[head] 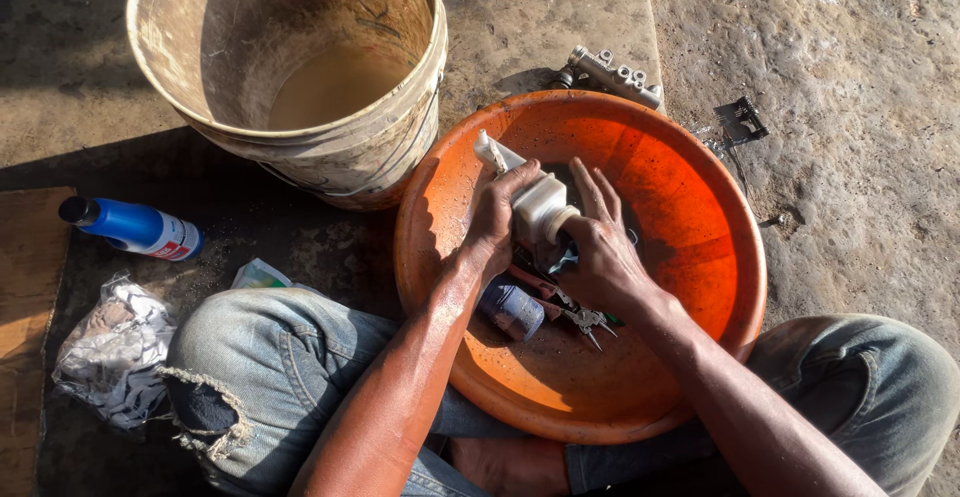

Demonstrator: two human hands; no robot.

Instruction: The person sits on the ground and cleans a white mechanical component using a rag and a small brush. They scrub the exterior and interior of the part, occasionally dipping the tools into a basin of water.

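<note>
A wide orange basin (700, 187) rests on my crossed legs. Over its middle, my left hand (495, 219) grips a white plastic part (535, 200) with a narrow spout pointing up-left. My right hand (600, 252) presses against the part's round lower end, fingers spread along it. Below the hands, in the basin's bottom, lie a small grey-blue cylinder (512, 309), a pair of pliers (575, 312) with reddish handles and some dark liquid.
A dirty white bucket (300, 67) holding murky water stands at upper left. A blue bottle (135, 227) lies on the ground beside crumpled rags (110, 352). A metal valve body (615, 75) and a black comb-like piece (742, 120) lie beyond the basin on concrete.
</note>
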